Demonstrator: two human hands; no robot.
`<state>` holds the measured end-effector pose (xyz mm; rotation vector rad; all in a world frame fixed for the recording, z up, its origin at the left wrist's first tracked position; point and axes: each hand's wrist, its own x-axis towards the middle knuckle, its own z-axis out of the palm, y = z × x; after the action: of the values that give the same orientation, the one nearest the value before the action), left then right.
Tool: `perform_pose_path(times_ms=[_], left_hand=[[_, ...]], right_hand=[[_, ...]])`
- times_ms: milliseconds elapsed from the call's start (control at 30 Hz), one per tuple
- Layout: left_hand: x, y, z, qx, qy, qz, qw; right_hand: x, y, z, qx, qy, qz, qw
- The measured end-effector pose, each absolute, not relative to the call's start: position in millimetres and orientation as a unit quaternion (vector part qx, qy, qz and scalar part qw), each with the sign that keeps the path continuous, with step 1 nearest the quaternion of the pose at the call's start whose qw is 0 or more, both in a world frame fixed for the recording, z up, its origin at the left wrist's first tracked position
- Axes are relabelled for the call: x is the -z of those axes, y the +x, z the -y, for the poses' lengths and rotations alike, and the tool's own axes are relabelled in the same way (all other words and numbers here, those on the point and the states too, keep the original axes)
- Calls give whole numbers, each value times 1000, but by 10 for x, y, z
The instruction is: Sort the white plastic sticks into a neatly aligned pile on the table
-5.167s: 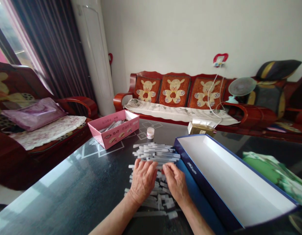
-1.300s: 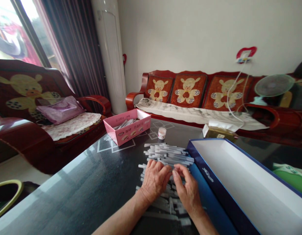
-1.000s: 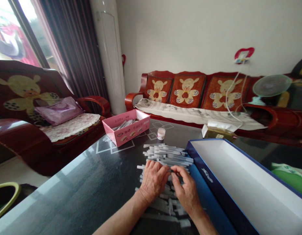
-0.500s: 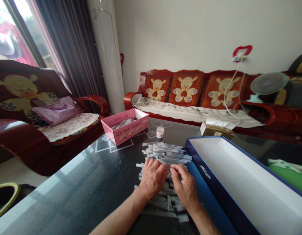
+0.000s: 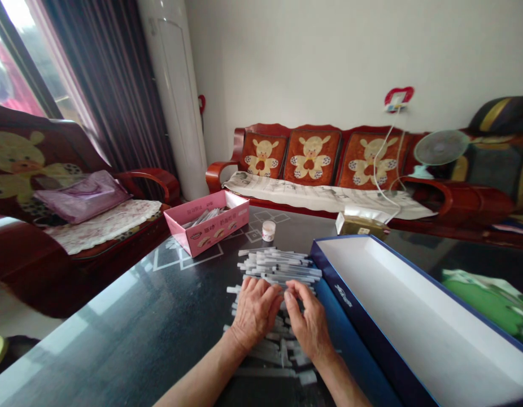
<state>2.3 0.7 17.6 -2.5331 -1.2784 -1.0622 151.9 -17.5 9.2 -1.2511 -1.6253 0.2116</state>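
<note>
Many translucent pens with whitish caps [image 5: 282, 263] lie in a loose pile on the dark table. Over the middle of this pile, my left hand [image 5: 256, 310] is closed, its fingers curled down. My right hand [image 5: 307, 317] faces it, thumb and forefinger pinched together. A thin piece, seemingly part of a pen, shows between the fingertips of both hands; the fingers hide most of it. More pens lie below my wrists. Just right of the pile, a long blue box tray with a white inside [image 5: 344, 291] rests on the table.
A pink box [image 5: 214, 230] holding pens stands at the table's back left. Near it is a small white tub [image 5: 269, 230]. A tissue pack [image 5: 363, 223] lies behind the blue tray, and a green-and-white packet [image 5: 486, 299] to its right. Wooden sofas stand beyond.
The camera view has turned slightly to the right, so everything sits further left. Both hands stay close together over the pens, with only slight finger movement.
</note>
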Motion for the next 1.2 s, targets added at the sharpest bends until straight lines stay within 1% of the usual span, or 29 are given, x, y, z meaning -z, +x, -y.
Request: perform_pose_path(times_ms=[133, 300, 500, 600, 800, 933, 1033, 1200], left_hand=[[-180, 28, -8, 351, -836, 417, 57], [-187, 25, -11, 359, -834, 414, 62], [-196, 24, -2, 354, -840, 406, 58], [-207, 17, -3, 355, -842, 403, 52], [-182, -24, -28, 378, -830, 408, 38], [-159, -24, -37, 390, -824, 408, 55], [-162, -14, -33, 384, -831, 398, 58], [-161, -12, -38, 374, -834, 401, 60]], right_hand=[[-101, 1524, 165, -96, -532, 683, 492], [-119, 1523, 179, -100, -511, 687, 506], [-112, 1506, 182, -95, -524, 688, 493], [-131, 1521, 173, -88, -509, 693, 503], [-191, 1568, 178, -113, -484, 679, 540], [-160, 1579, 179, -119, -510, 681, 513], [-140, 1580, 177, -140, -520, 678, 500], [-164, 1563, 185, -214, -510, 647, 525]])
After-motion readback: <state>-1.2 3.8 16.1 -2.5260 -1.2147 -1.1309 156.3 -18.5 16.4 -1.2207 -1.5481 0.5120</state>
